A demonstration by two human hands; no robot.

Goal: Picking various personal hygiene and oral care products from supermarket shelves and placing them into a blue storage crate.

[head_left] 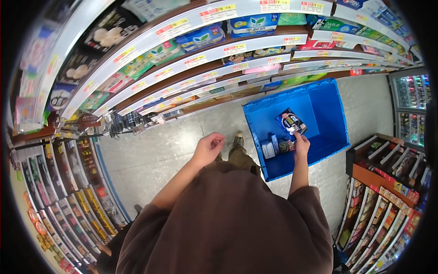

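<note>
My right hand [301, 144] reaches over a blue plastic crate [323, 114] and grips the lower edge of a dark package [290, 122] with blue, white and pink print. The package is tilted above the crate's inside. Below it, several small packs lie in the crate, among them a white-and-blue pack [268, 149] and a dark box [286, 146] partly behind my hand. My left hand [210, 148] hangs over the floor to the left of the crate, its fingers curled in with nothing visible in them.
Curved shelves [196, 61] with packaged goods run across the far side. Another shelf rack [68, 192] stands at left, and a snack display [383, 201] at right, near a glass-door cooler [412, 107]. Another person's hand [105, 249] shows at lower left. My shoe [238, 139] stands beside the crate.
</note>
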